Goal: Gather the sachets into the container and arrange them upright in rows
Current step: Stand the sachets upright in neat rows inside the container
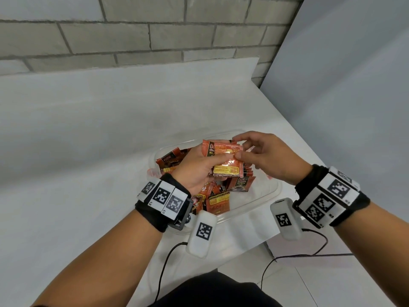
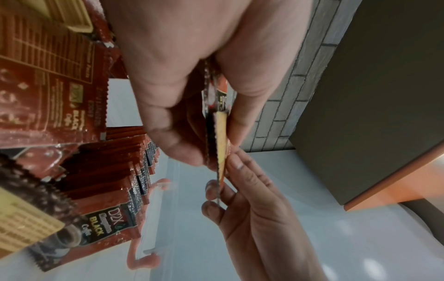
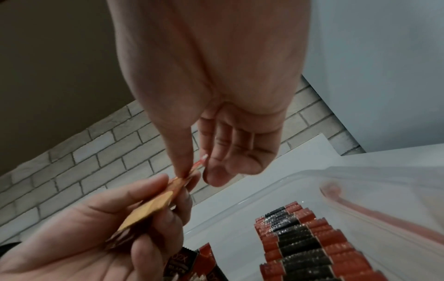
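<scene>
Mid-frame above the clear plastic container [image 1: 261,196] on the white tabletop [image 1: 88,140]: small stack of orange-red foil sachets [image 1: 225,160] gripped in left hand [image 1: 199,171], right hand [image 1: 270,156] pinching its right edge. Below, more sachets standing in a row [image 3: 300,245].

black wristbands [image 1: 159,214] with white square-coded marker blocks [image 1: 327,197], white tagged pods [image 1: 202,232], thin black cables [image 1: 162,271]

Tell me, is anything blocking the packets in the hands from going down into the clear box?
Nothing visible blocks them. The left hand grips a small stack of sachets right above the open container, and the right hand pinches its edge. Below them stands an upright row, with loose sachets lying beside it.
</scene>
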Tool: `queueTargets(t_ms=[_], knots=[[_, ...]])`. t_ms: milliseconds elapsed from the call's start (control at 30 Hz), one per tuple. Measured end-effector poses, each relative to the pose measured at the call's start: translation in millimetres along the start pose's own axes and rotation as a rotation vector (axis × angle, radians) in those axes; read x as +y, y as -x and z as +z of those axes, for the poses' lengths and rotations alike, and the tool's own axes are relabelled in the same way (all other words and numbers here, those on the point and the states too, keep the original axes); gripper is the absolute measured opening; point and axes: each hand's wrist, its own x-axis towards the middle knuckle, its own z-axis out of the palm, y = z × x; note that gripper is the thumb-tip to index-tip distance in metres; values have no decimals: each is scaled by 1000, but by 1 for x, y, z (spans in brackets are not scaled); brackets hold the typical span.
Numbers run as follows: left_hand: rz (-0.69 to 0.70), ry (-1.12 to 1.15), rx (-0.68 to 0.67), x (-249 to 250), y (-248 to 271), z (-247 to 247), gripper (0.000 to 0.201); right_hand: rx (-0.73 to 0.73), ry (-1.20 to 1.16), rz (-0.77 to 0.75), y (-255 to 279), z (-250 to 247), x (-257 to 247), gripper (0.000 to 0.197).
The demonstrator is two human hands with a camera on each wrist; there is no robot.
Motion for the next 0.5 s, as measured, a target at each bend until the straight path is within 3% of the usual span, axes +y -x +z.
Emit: queueTargets(t_ms=[100, 200, 267, 367, 433, 500], knots=[[-20, 11, 22, 2, 0, 0, 31, 100, -14, -27, -1, -2, -2, 9], [-49, 110, 60, 5, -1, -3, 33, 301, 11, -112, 2, -3, -3, 12], [-56, 154, 47, 6, -1, -4, 28, 359, 85, -223, 7, 0, -3, 14], [-11, 172, 22, 4, -1, -2, 14, 214, 253, -326, 14, 10, 1, 14], [11, 164, 49, 3, -3, -2, 22, 105, 296, -310, 14, 10, 4, 18], [17, 141, 55, 2, -3, -3, 24, 83, 275, -278, 13, 6, 5, 21]])
